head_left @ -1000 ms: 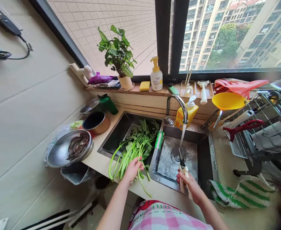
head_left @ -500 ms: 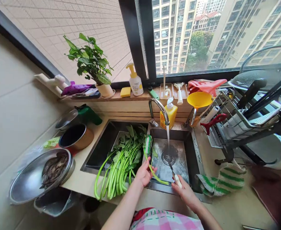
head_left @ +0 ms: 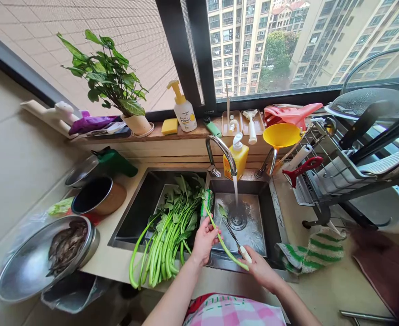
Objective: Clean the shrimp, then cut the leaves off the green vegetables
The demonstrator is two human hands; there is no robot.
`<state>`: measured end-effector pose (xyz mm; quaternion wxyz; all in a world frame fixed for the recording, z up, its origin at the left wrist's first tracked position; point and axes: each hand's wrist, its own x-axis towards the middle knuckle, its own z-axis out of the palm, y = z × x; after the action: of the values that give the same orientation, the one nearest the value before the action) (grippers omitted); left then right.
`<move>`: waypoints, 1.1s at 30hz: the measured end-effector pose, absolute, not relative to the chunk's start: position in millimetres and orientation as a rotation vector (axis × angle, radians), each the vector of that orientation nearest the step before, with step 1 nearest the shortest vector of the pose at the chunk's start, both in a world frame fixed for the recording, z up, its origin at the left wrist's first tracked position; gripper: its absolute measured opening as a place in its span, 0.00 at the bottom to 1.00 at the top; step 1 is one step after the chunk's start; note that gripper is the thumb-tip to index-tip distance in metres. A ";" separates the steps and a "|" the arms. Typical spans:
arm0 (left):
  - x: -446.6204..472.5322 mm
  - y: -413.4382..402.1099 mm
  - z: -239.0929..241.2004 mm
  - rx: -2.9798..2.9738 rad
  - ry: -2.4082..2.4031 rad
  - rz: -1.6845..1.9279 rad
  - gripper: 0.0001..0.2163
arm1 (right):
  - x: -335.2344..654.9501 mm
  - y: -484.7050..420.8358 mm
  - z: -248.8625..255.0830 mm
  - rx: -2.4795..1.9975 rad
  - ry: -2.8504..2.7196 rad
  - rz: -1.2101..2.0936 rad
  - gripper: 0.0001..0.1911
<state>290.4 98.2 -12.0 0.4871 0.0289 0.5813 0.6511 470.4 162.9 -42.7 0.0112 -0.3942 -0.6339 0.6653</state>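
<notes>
My left hand pinches a long green vegetable stem in front of the right sink basin. The stem slants down to the right, its lower end at the fingers of my right hand; whether those fingers grip it I cannot tell. That hand is closed around the white handle of a small knife. Its thin blade points up and left over the basin, with a leaf near the tip. A pile of leafy greens fills much of the left basin, stems hanging over the front edge.
Water runs from the faucet into the right basin. A striped green-and-white cloth lies right of it, before a dish rack. At left stand a brown pot and a metal bowl holding a dark pile.
The knife and the stem have come closer together, and the stem's lower end now meets my right hand's fingers. My left hand keeps its hold. The camera view has shifted slightly.
</notes>
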 end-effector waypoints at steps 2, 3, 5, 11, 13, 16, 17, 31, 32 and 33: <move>294.0 101.0 -11.4 0.121 1.468 1.557 0.31 | 471.4 162.9 -43.2 -1.221 -1.952 2.085 0.10; 295.6 102.2 -11.5 0.141 1.482 1.540 0.31 | 472.3 162.8 -44.2 -1.221 -1.949 2.087 0.10; 298.6 103.7 -11.6 0.171 1.499 1.503 0.31 | 474.0 161.9 -47.7 -1.216 -1.957 2.079 0.11; 298.3 101.6 -6.4 0.247 1.507 1.441 0.30 | 471.8 155.9 -62.5 -1.248 -1.957 1.909 0.13; 293.1 98.0 -2.5 0.290 1.501 1.404 0.28 | 469.7 156.7 -62.9 -1.242 -1.931 1.894 0.13; 283.7 91.0 3.5 0.375 1.487 1.325 0.27 | 465.3 161.6 -56.5 -1.203 -1.913 1.941 0.13; 281.0 88.6 5.0 0.402 1.483 1.300 0.26 | 463.2 163.5 -53.2 -1.184 -1.922 1.959 0.13; 274.7 74.0 -1.2 0.474 1.465 1.271 0.22 | 445.2 161.9 -47.2 -1.220 -1.911 1.929 0.12; 273.3 73.9 -2.4 0.473 1.467 1.289 0.21 | 445.8 161.1 -46.6 -1.229 -1.873 1.960 0.12; 271.6 73.8 -3.6 0.475 1.476 1.303 0.19 | 446.5 160.5 -45.5 -1.233 -1.839 1.989 0.12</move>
<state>271.6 73.8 -3.6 0.5296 0.1989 0.6181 0.5458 446.5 160.5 -45.5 0.0827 -0.4128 -0.6159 0.6659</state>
